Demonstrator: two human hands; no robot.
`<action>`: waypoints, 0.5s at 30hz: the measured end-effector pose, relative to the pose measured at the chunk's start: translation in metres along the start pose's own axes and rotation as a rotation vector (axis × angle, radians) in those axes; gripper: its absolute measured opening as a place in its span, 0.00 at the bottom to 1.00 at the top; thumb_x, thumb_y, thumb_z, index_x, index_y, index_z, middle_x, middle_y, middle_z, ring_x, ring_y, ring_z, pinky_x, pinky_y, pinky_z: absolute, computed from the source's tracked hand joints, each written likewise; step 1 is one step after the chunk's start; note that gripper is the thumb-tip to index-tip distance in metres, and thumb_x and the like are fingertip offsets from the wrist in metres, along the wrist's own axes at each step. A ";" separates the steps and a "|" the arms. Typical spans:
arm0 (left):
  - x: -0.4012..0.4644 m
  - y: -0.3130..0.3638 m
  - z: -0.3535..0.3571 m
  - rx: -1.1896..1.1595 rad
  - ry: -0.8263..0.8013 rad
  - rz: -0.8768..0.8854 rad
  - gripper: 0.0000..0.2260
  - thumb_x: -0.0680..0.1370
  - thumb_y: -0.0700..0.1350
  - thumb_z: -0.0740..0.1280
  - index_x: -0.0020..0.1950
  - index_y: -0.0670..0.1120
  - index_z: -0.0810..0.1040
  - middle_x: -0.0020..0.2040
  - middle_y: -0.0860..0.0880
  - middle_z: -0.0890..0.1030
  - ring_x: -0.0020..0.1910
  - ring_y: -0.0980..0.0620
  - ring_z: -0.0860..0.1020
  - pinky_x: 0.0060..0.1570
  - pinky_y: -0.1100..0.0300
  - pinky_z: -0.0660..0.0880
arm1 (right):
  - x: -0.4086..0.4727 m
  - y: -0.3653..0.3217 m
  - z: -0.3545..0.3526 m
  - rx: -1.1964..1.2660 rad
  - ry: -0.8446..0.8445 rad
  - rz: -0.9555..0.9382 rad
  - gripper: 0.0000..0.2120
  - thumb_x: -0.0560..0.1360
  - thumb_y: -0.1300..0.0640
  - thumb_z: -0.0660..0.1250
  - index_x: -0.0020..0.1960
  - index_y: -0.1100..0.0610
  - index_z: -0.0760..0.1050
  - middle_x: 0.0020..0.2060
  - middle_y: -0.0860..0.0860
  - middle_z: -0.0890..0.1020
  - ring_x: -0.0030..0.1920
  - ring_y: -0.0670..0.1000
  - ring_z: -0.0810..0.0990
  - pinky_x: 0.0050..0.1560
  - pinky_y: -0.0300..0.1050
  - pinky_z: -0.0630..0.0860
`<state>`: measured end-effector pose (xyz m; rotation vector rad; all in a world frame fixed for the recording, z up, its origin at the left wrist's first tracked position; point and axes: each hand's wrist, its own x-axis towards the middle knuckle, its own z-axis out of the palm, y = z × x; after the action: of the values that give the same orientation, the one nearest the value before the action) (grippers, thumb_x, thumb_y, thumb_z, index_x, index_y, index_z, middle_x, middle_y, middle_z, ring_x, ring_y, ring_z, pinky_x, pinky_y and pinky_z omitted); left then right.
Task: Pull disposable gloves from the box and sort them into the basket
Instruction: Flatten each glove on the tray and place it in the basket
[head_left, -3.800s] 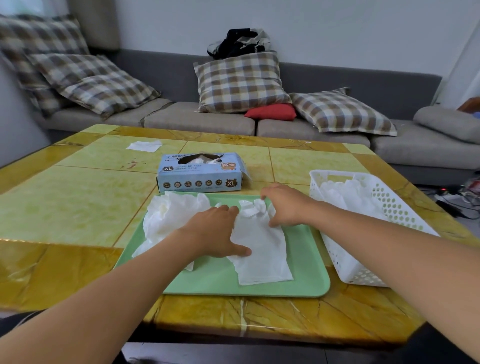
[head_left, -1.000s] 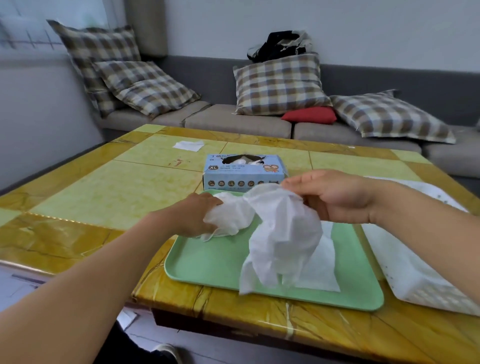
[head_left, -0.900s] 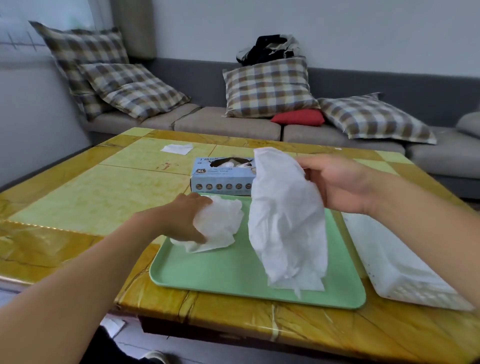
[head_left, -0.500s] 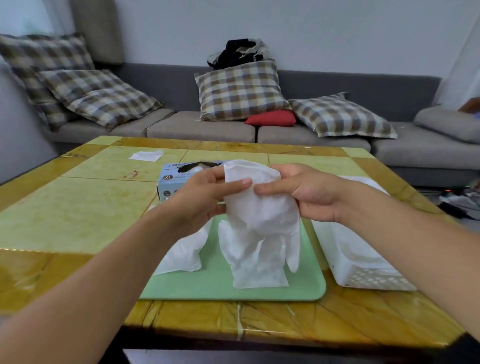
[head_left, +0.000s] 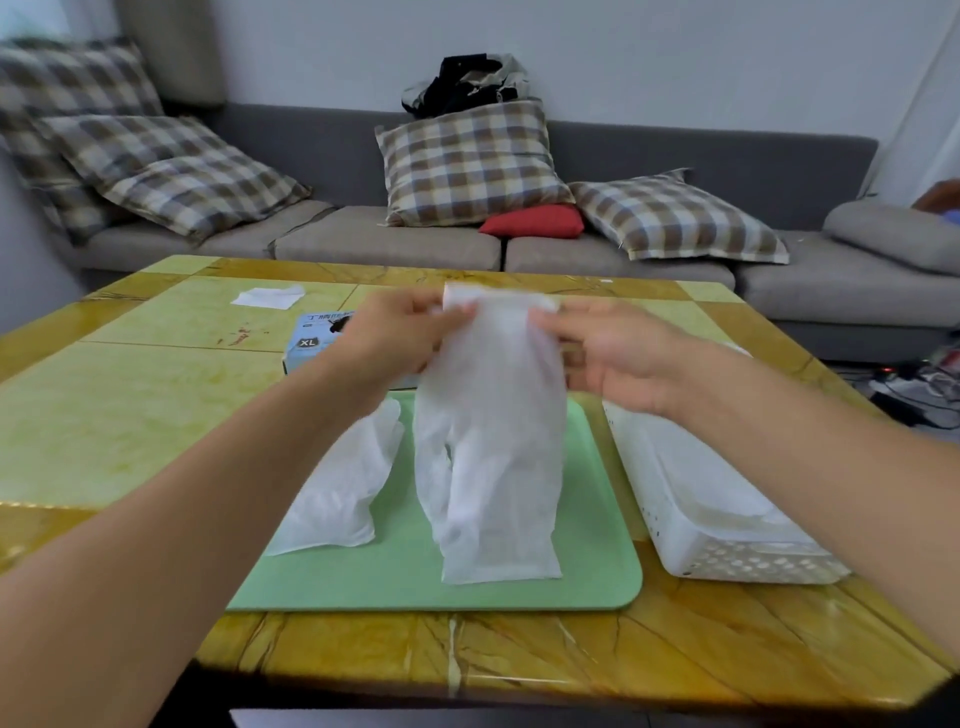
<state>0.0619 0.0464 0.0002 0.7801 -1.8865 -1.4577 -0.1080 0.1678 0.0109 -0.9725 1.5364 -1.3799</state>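
A white glove (head_left: 491, 447) hangs above the tray (head_left: 597, 530), its cuff pinched between left hand (head_left: 400, 338) and right hand (head_left: 618, 358). Best keep it flat, then carry it right into the basket (head_left: 727, 540).

Light: soft, even daylight, fairly bright; source not visible.
Shadows: faint.
Glare: pale sheen on the glossy table (head_left: 104, 415).
Blur: motion smear on both hands and the left cushions (head_left: 78, 104).
Distortion: wide-angle stretching of forearms at lower edges.
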 end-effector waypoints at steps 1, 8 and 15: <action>0.002 0.011 -0.002 -0.038 0.052 0.189 0.05 0.79 0.45 0.71 0.49 0.46 0.86 0.45 0.50 0.86 0.43 0.50 0.82 0.49 0.57 0.79 | 0.001 -0.013 -0.003 -0.021 0.023 -0.159 0.04 0.81 0.59 0.67 0.51 0.59 0.79 0.46 0.55 0.83 0.42 0.51 0.81 0.45 0.45 0.80; -0.013 -0.005 -0.016 0.378 -0.079 0.484 0.03 0.77 0.47 0.73 0.46 0.50 0.85 0.38 0.58 0.85 0.37 0.61 0.81 0.40 0.65 0.76 | -0.009 0.006 -0.005 -0.588 0.025 -0.528 0.06 0.75 0.60 0.74 0.45 0.63 0.82 0.42 0.59 0.85 0.40 0.45 0.79 0.46 0.45 0.78; -0.033 -0.082 -0.001 0.895 -0.581 0.279 0.04 0.76 0.44 0.74 0.49 0.50 0.86 0.44 0.56 0.86 0.41 0.62 0.80 0.46 0.66 0.78 | -0.012 0.065 -0.007 -1.196 -0.407 -0.189 0.04 0.75 0.60 0.72 0.46 0.52 0.84 0.43 0.42 0.85 0.48 0.43 0.83 0.53 0.46 0.79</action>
<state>0.0903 0.0535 -0.0838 0.4265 -3.0137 -0.6433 -0.1116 0.1878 -0.0527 -1.9760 1.9293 -0.1774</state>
